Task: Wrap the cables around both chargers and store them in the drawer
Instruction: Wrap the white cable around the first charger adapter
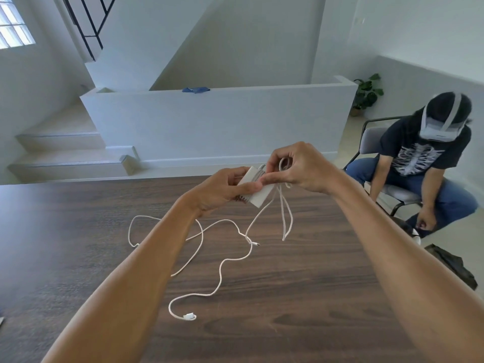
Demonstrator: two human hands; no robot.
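My left hand [225, 188] grips a white charger block [258, 196] above the dark wooden table [288, 310]. A few turns of white cable sit around the block. My right hand [301, 169] pinches a loop of that white cable [284, 163] just right of the block. From there cable strands hang down to the table. Another long white cable [222, 271] snakes loosely over the table and ends in a white plug [189, 316] near me. No second charger and no drawer can be seen.
A person in a dark shirt with a headset [434, 153] sits on a chair [374, 142] past the table's right edge. A dark bag [453, 265] lies on the floor there. Steps [65, 153] and a low white wall [209, 121] stand behind the table.
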